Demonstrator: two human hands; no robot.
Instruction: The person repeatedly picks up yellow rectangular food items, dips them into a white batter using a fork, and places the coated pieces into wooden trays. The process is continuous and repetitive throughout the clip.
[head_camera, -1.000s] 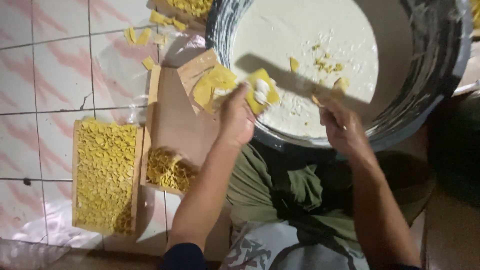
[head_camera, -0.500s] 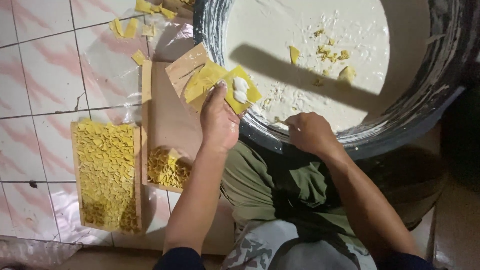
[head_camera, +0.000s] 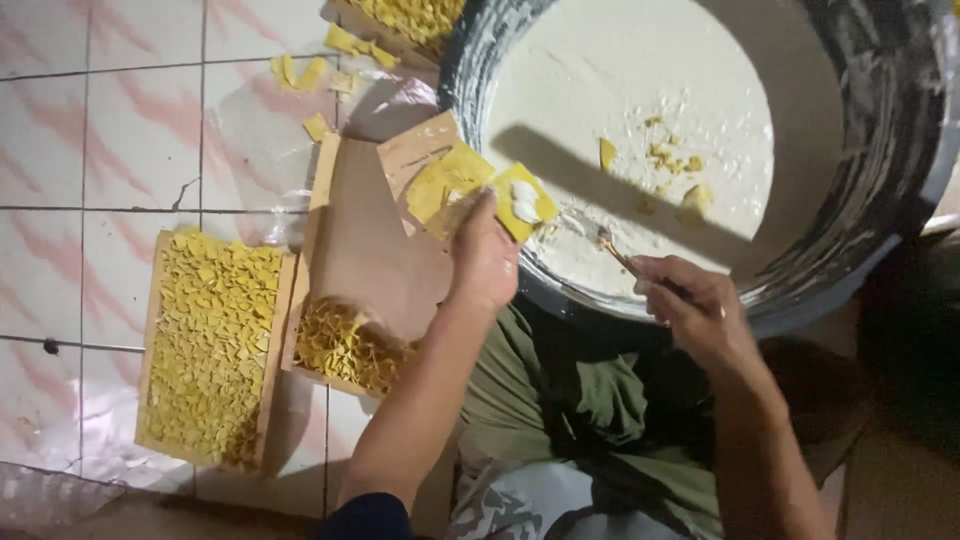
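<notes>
Left hand (head_camera: 487, 262) clamped on yellow wrappers (head_camera: 470, 185), white dab of filling (head_camera: 525, 202) on the top one — held at rim of big dark basin (head_camera: 890, 200). Right hand (head_camera: 690, 310) apart, closed on thin stick (head_camera: 618, 255) at edge of the white paste (head_camera: 620, 90). Left tray (head_camera: 212, 345) packed with folded pieces; middle tray (head_camera: 345, 250) only filled at near end — mostly bare, much left.
</notes>
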